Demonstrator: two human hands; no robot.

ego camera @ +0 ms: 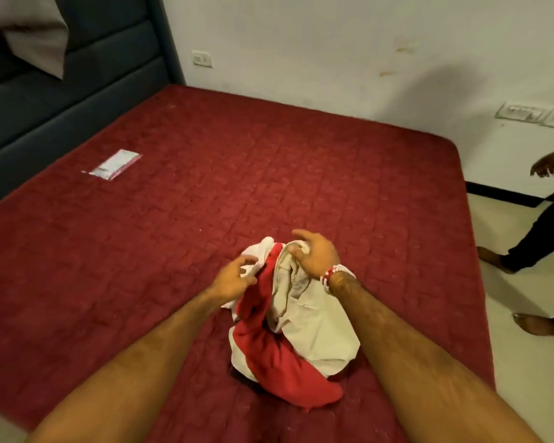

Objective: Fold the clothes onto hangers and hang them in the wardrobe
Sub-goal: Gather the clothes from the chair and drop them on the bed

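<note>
Near the middle of the bed's (pixel 269 148) near edge, the clothes (pixel 301 340) lie in one crumpled heap, red cloth tangled with cream and white, none of it laid flat or folded. Both hands are at the far top of the heap. The left hand (pixel 234 279) has its fingers curled in a pinch on a fold of white cloth. The right hand (pixel 314 255), with a beaded bracelet (pixel 331 276) on its wrist, grips a bunch of cream cloth with curled fingers while one finger sticks out straight. By my reading the task is at its very start: the person seems to be picking one garment out of the tangle, and nothing is yet separated, folded or hung. No hanger shows and no wardrobe is in view, so every later step appears to be left: pull one piece free, shake it out, fold it over a hanger, carry it to the wardrobe, then do the same for the rest. How many garments the heap holds cannot be told. Toward the bed's left edge, well apart from the heap, lies a flat packet (pixel 112 164). A pillow (pixel 36 36) leans on the headboard (pixel 109 59) by the far left corner. Past the right edge another person (pixel 531 247) stands on the floor (pixel 525 394).
</note>
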